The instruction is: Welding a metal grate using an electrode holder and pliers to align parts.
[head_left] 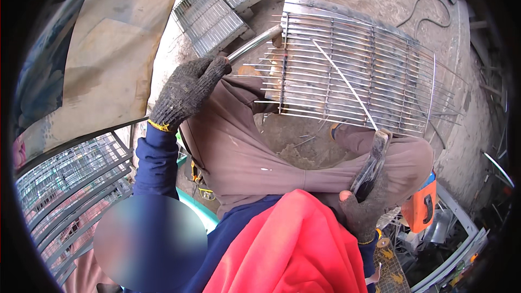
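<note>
Both my hands wear dark grey knitted gloves. My left hand (190, 87) is closed around a shiny metal bar (254, 45), whose far end meets the upper left corner of a metal grate (347, 70). I cannot tell whether that end touches the grate or carries a tool head. In my right hand (366, 203) is a dark welding electrode holder (374, 157). A thin pale welding rod (344, 80) runs from its jaw up and left over the grate. Thin crosswise rods and several darker lengthwise bars form the grate, which lies over a flat metal plate (304, 6).
Finished-looking metal grates (209, 19) lie at the upper left. A stained board (114, 49) stands at my left, above grey slatted metalwork (81, 195). An orange box (420, 206) with a black handle sits at my right, near metal scraps. A dark cable (434, 21) curls on the concrete floor.
</note>
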### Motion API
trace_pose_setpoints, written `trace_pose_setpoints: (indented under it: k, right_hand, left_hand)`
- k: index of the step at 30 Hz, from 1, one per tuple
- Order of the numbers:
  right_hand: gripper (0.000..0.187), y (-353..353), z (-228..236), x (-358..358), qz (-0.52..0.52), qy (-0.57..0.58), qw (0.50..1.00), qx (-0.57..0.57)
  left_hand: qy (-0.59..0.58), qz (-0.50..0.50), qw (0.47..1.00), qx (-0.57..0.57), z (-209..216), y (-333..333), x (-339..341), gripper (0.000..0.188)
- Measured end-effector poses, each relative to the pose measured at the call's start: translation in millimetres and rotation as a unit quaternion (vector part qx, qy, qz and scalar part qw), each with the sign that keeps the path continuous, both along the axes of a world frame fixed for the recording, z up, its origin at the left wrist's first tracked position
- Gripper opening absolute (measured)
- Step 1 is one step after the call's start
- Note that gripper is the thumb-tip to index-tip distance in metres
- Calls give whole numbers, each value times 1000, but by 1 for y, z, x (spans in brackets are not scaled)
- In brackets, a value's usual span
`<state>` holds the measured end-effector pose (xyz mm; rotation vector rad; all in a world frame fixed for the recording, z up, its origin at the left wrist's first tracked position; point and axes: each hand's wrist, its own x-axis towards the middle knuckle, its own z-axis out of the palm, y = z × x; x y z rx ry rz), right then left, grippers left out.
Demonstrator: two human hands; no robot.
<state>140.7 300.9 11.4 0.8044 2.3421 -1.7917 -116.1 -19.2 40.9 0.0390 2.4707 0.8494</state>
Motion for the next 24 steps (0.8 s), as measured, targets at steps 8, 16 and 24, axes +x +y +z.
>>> trace_pose_setpoints:
  k: [8,16,24]
  right_hand:
    - [79,-5,4,-10,58,21,997,49]
    - [78,-13,10,-20,50,-9,998,21]
    - [70,-13,6,-18,68,12,996,51]
  left_hand:
    - [116,-97,988,13,-13,-11,6,39]
    - [61,-31,998,2,-9,-4,9,47]
    - [114,-66,991,23,-14,-9,13,44]
